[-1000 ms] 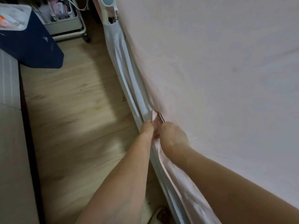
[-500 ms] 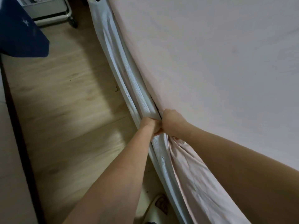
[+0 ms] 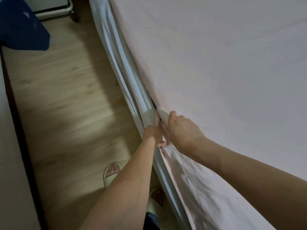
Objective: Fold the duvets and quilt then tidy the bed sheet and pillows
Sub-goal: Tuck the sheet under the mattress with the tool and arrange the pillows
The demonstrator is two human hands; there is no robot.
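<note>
Head view looks down along the edge of a bed, where a pale pink cotton bed sheet (image 3: 216, 63) lies smooth over the mattress and hangs loose and wrinkled over the side in the near part of the frame. Against that side runs a grey-white mesh fabric bed rail (image 3: 127, 77), folded down flat along the mattress. The left hand (image 3: 153, 133) curls its fingers over the top edge of the rail and holds it away from the mattress. The right hand (image 3: 181, 128), touching the left, pinches a fold of the sheet's edge between thumb and curled fingers at the gap between rail and mattress. Half a second ago both hands sat higher in the frame with knuckles pressed together over the gap; now the right hand has lifted a little and a pale strip of sheet shows above its thumb. The view has tipped downward, so two feet in cream foam slippers (image 3: 111, 173) now show on the light wooden plank floor (image 3: 66, 105). A dark navy cloth (image 3: 23, 30) hangs at upper left, beside a white wheeled cart (image 3: 54, 10).
</note>
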